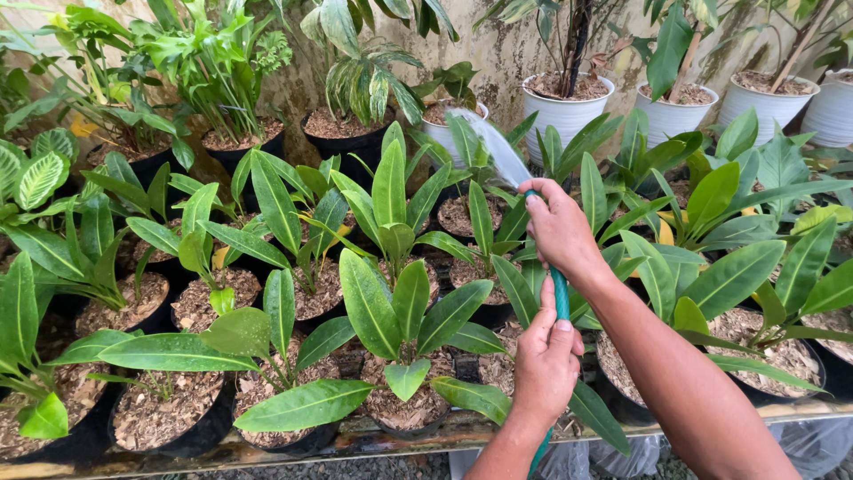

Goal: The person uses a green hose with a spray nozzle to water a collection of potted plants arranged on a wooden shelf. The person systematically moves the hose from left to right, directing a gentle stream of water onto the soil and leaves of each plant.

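Observation:
A teal garden hose (560, 298) runs up from the bottom of the head view between both my hands. My right hand (558, 227) grips its nozzle end, thumb pressed at the tip. A fan of water (493, 147) sprays up and to the left from there, over the potted plants. My left hand (544, 360) holds the hose lower down, closer to me. Below the spray stands a green broad-leaved plant (391, 200) in a black pot.
Several black pots (169, 418) with broad green leaves and brown mulch fill a low wooden ledge (373, 437). White pots (566, 107) line the stained wall at the back right. Clear plastic (813, 444) hangs at the bottom right.

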